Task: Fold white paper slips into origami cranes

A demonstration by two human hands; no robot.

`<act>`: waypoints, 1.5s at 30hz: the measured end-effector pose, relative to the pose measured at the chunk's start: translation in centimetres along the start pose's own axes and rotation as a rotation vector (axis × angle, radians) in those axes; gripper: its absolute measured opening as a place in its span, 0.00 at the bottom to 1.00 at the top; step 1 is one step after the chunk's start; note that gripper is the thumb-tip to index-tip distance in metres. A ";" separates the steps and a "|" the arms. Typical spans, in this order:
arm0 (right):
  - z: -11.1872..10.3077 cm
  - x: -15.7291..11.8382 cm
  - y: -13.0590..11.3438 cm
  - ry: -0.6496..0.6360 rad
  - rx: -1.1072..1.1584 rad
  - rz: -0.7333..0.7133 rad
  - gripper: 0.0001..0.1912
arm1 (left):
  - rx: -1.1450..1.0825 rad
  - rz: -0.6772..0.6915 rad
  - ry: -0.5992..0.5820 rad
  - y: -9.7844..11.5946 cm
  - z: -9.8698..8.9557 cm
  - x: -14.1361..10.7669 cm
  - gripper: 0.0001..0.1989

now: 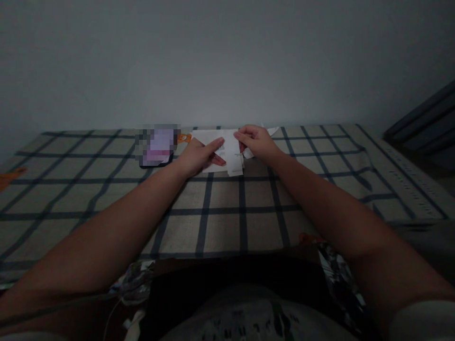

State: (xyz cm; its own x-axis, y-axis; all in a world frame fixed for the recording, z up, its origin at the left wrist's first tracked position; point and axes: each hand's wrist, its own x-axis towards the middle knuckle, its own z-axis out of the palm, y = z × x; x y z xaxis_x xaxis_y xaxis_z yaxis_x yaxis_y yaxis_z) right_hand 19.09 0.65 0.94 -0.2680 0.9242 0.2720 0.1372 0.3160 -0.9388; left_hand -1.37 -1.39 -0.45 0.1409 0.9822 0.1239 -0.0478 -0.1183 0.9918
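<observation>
A strip of white paper (233, 154) hangs upright over a larger white paper sheet (209, 135) near the far side of the table. My right hand (256, 140) pinches the strip's right edge between thumb and fingers. On the strip's left side, my left hand (199, 155) rests over the sheet, with its thumb stretched out and apart from its fingers. Faint dark marks show on the sheet between that thumb and fingers. More white paper (273, 131) sticks out behind my right hand. The fingertips behind the strip are partly hidden.
A checked cloth (223, 227) covers the table, which meets a plain wall (227, 61). Left of my hands lies a phone (159, 144) with a blurred screen. Orange bear prints (184, 138) mark the cloth. A crumpled clear plastic bag (137, 283) is below the near edge.
</observation>
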 end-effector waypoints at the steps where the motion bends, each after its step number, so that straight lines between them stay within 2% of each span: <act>1: 0.1 0.0 0.0 0.008 0.003 0.000 0.14 | 0.025 0.006 -0.019 0.2 0.1 -0.1 0.23; 7: 0.2 0.1 0.1 0.017 0.004 -0.015 0.14 | 0.033 0.034 -0.069 0.5 0.1 -0.2 0.19; 14: 0.3 -0.3 -1.0 0.065 0.026 0.018 0.12 | 0.052 -0.009 -0.113 0.6 0.1 -0.5 0.17; 22: 0.1 -0.1 -0.4 -0.088 0.134 0.089 0.09 | -0.016 0.071 0.035 0.5 0.0 0.0 0.20; 28: 0.0 0.1 0.3 -0.084 0.092 0.032 0.11 | -0.102 0.096 -0.007 -0.2 -0.2 0.5 0.23; 33: -0.2 0.2 0.5 -0.147 0.148 0.079 0.05 | -0.093 0.162 0.097 0.0 0.0 0.6 0.30; 37: -0.3 0.2 0.6 -0.155 0.108 0.084 0.04 | -0.120 0.154 0.161 0.2 0.1 0.9 0.28; 41: -0.3 0.3 0.7 -0.135 0.124 0.070 0.04 | -0.133 0.121 0.168 0.4 0.1 1.1 0.27; 45: -0.5 0.5 1.0 -0.210 0.132 0.079 0.05 | -0.128 0.163 0.204 0.3 -0.2 1.3 0.27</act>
State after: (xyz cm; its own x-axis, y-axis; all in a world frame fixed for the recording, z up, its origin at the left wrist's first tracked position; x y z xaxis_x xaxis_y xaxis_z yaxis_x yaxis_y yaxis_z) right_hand 19.58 1.48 0.25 -0.4558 0.8757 0.1597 0.0439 0.2012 -0.9786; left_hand -1.44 -0.10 -0.02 -0.0802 0.9623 0.2598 -0.1794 -0.2704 0.9459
